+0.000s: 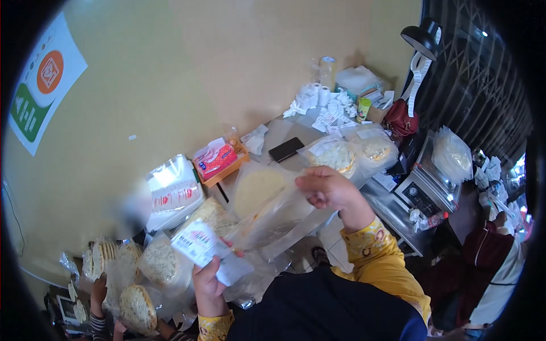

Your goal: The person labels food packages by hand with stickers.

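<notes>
My right hand (329,187) pinches the top edge of a clear plastic bag (278,219), fingers closed. Behind that edge shows a round pale flatbread (259,190), smooth on top. In my left hand (209,279) is a white printed label sheet (203,245) with a barcode and red print, gripped between thumb and fingers. Its far edge overlaps the lower part of the bag. Beyond the label lies another flatbread with a speckled top (207,216), also in plastic.
Bagged flatbreads (159,261) crowd the left, where another person's hand (98,292) reaches in. An orange box (230,167) and a phone (286,149) lie along the wall side. Two bagged rounds (335,156) sit at right, near a scale (424,193).
</notes>
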A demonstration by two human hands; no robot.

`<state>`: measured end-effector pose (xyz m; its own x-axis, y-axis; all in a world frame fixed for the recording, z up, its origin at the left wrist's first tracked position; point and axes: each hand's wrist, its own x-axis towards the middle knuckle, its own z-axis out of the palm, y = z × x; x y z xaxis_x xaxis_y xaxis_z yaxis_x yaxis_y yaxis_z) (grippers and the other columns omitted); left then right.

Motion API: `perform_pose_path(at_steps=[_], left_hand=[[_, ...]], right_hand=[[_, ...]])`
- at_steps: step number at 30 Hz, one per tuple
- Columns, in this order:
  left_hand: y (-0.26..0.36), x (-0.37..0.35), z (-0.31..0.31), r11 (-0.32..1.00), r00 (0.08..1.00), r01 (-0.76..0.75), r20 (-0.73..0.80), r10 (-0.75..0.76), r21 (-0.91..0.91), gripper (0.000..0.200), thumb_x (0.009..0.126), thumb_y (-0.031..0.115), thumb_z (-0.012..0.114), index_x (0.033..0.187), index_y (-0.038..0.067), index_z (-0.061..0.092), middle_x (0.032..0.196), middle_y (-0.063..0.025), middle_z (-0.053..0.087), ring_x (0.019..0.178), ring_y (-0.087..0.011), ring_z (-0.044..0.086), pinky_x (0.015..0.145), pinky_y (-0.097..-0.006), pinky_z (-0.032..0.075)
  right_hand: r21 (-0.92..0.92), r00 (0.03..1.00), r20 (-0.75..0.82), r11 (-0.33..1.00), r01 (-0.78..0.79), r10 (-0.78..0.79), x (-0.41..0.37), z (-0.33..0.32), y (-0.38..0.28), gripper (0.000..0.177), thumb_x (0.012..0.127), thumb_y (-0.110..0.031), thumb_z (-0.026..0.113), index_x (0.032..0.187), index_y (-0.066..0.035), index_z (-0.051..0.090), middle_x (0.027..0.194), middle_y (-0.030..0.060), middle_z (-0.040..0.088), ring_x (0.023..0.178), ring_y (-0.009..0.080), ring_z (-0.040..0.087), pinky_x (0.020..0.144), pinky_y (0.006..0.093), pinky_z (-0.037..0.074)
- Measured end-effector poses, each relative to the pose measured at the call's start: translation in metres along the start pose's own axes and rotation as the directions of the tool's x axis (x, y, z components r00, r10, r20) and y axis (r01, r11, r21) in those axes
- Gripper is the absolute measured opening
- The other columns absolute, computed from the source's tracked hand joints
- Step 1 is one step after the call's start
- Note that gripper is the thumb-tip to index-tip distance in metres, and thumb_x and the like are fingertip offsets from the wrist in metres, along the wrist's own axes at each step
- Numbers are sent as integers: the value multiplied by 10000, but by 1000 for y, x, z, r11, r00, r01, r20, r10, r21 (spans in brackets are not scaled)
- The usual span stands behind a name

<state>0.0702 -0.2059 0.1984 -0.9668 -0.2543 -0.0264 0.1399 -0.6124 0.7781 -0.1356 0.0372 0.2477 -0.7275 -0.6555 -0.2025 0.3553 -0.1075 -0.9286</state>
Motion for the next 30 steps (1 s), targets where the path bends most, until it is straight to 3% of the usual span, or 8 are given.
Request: perform_pose_path(at_steps=[3,8,12,13,16,19,24,30], left_hand=[[-32,61,31,993,978,121,173,-117,-14,506,781,129,591,1220,-23,390,1131,-171,516,969,-361,550,837,-498,439],[-76,171,117,990,979,-13,205,-16,141,491,827,147,547,1256,-10,366,1189,-175,487,1008,-355,535,846,-473,440],[-130,231,160,990,973,-29,231,-4,138,447,856,133,502,1259,-6,366,1200,-178,483,1020,-346,533,843,-457,446],[-155,243,156,994,982,12,187,-33,111,405,868,114,475,1240,-16,382,1180,-180,499,1005,-338,546,841,-457,450],[-230,258,141,958,960,262,75,-271,119,382,870,102,468,1224,-24,395,1152,-177,518,982,-332,561,828,-461,459],[-295,255,107,843,851,519,9,-526,143,371,868,85,463,1217,-24,400,1115,-171,536,959,-331,572,819,-477,466],[-310,237,115,856,857,516,3,-516,-25,390,847,111,504,1202,-22,409,1090,-166,531,993,-328,552,822,-481,470],[-289,260,139,903,909,418,33,-416,-104,443,835,135,526,1234,16,376,1131,-125,509,1023,-327,529,830,-477,465]], right_hand=[[-35,992,-71,994,103,-106,16,-64,-22,159,823,-151,578,721,-32,552,522,1,472,409,112,462,452,283,443],[5,971,-80,974,228,-227,72,-178,-71,128,822,-122,563,757,-12,573,623,18,541,510,136,526,684,375,518],[-339,955,-38,903,264,-294,96,-276,-74,137,838,-144,551,823,-20,606,719,17,594,700,107,566,652,298,473],[-538,964,-28,817,207,-263,98,-303,-66,163,846,-180,551,855,-31,617,755,18,611,788,95,562,622,264,448],[-610,984,-179,787,-96,-19,106,-371,-2,179,844,-212,561,851,-40,608,722,20,596,708,105,574,559,259,457],[-499,936,-262,798,-338,233,97,-398,49,207,843,-247,568,798,-45,574,674,27,566,576,113,562,456,253,449],[-321,953,-286,928,-191,98,85,-405,88,216,843,-249,570,780,-45,538,658,30,549,550,124,558,444,257,461],[-38,943,-290,982,-185,167,69,-389,80,215,793,-181,623,910,-21,540,697,30,561,601,119,567,471,244,469]])
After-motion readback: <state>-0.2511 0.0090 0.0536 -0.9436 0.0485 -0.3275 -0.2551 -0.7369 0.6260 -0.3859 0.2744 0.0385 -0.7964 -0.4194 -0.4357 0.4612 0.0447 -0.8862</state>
